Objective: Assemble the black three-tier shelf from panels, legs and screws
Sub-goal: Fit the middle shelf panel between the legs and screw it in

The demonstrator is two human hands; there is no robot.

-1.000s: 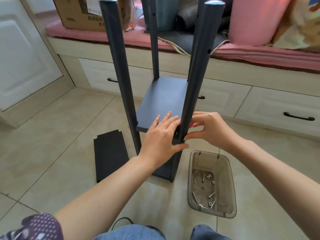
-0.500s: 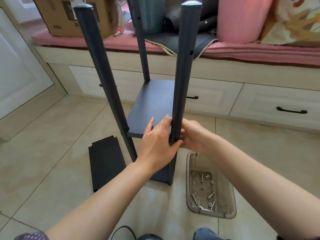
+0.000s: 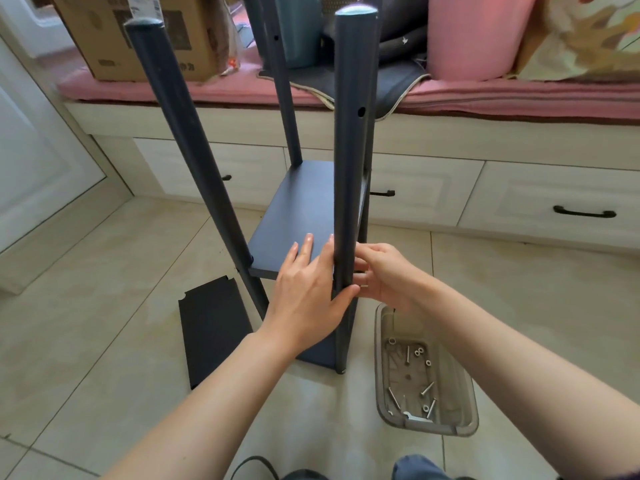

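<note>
The black shelf stands on the tiled floor with its legs upright and a middle panel (image 3: 304,216) fixed between them. My left hand (image 3: 308,299) holds the near right leg (image 3: 349,168) at the panel's height, thumb across its front and straight fingers lying on the panel's corner. My right hand (image 3: 388,275) curls its fingers against the same leg from the right; whatever is between its fingertips is hidden. A loose black panel (image 3: 214,334) lies flat on the floor to the left. A clear plastic tray (image 3: 429,429) to the right holds several screws (image 3: 426,389) and nuts.
A low bench with white drawers (image 3: 415,188) runs behind the shelf, carrying a cardboard box (image 3: 138,36), pink cushions (image 3: 474,32) and dark fabric. A white cupboard door (image 3: 34,161) stands at the left. My knees and a black cable (image 3: 249,462) are at the bottom edge.
My right hand has closed in from beside the leg until its fingers touch it. My left thumb has wrapped across the leg's front. The view has shifted slightly.
</note>
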